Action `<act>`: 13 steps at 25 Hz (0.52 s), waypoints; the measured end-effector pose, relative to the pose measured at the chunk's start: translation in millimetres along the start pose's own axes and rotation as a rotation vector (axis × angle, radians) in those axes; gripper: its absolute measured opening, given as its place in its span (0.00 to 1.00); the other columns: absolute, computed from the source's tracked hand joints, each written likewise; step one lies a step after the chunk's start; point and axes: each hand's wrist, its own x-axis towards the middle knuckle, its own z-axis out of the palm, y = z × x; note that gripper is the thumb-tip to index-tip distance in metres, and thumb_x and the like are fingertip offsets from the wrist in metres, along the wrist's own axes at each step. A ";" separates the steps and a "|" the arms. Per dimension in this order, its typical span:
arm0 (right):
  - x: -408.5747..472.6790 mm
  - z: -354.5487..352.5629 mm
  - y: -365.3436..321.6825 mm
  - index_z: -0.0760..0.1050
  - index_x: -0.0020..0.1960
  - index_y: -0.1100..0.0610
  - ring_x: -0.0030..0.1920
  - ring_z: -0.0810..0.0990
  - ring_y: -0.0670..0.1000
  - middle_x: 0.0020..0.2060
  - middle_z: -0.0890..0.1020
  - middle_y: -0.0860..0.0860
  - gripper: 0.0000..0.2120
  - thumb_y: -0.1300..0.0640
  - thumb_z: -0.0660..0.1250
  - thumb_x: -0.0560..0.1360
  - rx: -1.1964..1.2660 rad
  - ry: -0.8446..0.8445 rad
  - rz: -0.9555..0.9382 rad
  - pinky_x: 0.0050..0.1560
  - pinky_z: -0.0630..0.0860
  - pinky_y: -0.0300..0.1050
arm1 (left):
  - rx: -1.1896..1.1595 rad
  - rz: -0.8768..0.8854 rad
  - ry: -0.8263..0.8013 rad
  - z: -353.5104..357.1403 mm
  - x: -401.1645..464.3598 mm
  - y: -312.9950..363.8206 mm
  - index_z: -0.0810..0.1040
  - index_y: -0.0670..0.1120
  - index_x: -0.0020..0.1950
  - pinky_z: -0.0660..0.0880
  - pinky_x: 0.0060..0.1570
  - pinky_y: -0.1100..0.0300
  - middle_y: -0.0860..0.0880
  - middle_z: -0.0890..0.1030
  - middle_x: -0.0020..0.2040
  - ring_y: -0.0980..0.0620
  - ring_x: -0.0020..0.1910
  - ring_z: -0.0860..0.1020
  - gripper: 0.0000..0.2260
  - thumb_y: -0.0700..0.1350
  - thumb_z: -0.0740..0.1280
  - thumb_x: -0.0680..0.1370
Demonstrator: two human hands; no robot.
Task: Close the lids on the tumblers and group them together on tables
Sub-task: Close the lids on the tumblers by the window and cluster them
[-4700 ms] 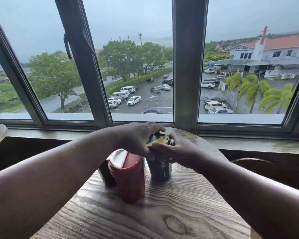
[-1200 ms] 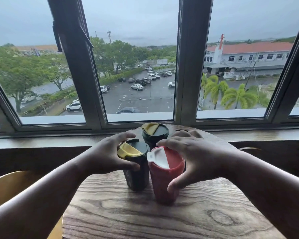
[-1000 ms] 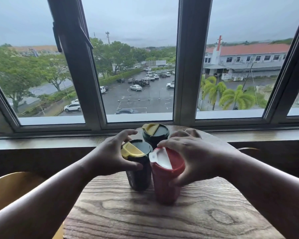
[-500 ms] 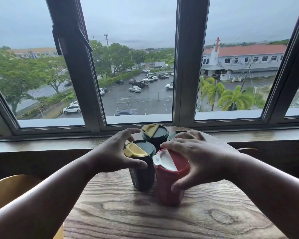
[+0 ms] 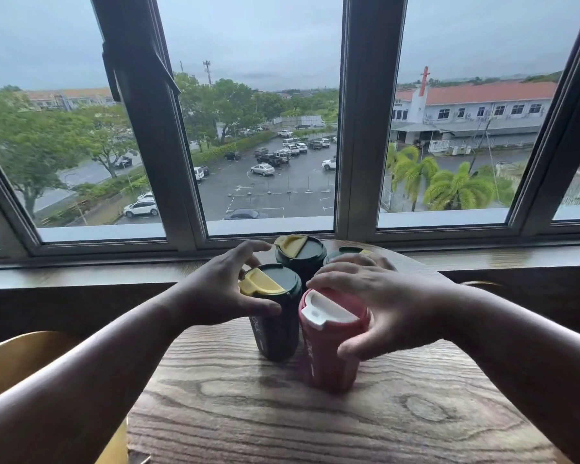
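Four lidded tumblers stand clustered, touching, on the round wood-grain surface point(image 5: 315, 420) by the window. My left hand point(image 5: 221, 293) curls its grip round the near dark green tumbler with yellow flap point(image 5: 273, 313); my right hand point(image 5: 382, 306) grips the red tumbler with white flap point(image 5: 329, 349). Two more dark green tumblers point(image 5: 300, 256) stand behind.

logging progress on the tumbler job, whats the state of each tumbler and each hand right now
near dark tumbler: upright, yellow flap down, held
red tumbler: upright, white flap down, held
far dark tumbler: upright, flap down, free
fourth tumbler: mostly hidden
left hand: grips near dark tumbler
right hand: grips red tumbler
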 end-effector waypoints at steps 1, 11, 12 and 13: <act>-0.7 1.3 -2.0 0.59 0.75 0.40 0.74 0.53 0.41 0.71 0.63 0.36 0.47 0.25 0.65 0.60 -0.023 0.030 0.026 0.75 0.50 0.47 | 0.005 0.003 0.002 0.2 0.1 -0.6 0.65 0.70 0.66 0.75 0.52 0.65 0.61 0.73 0.57 0.60 0.53 0.76 0.39 0.63 0.80 0.59; -0.1 0.0 -6.3 0.62 0.72 0.40 0.70 0.59 0.41 0.67 0.70 0.38 0.41 0.39 0.74 0.64 -0.005 0.061 -0.012 0.71 0.59 0.42 | 0.078 0.027 0.013 -2.9 1.2 -2.3 0.64 0.67 0.70 0.74 0.49 0.65 0.60 0.75 0.57 0.60 0.52 0.77 0.41 0.59 0.81 0.62; -2.5 0.8 -4.8 0.60 0.74 0.39 0.71 0.57 0.40 0.69 0.68 0.36 0.42 0.39 0.75 0.64 -0.003 0.065 -0.012 0.69 0.58 0.40 | 0.068 0.025 0.011 -3.4 0.9 -3.6 0.64 0.67 0.70 0.75 0.49 0.64 0.60 0.75 0.58 0.59 0.53 0.77 0.41 0.59 0.81 0.62; -5.6 1.9 -5.1 0.58 0.74 0.38 0.71 0.55 0.38 0.70 0.65 0.35 0.44 0.36 0.75 0.64 -0.010 0.080 0.004 0.66 0.57 0.38 | 0.052 0.023 0.012 -3.0 -0.2 -4.3 0.64 0.67 0.70 0.75 0.50 0.63 0.60 0.75 0.58 0.59 0.53 0.77 0.42 0.60 0.81 0.62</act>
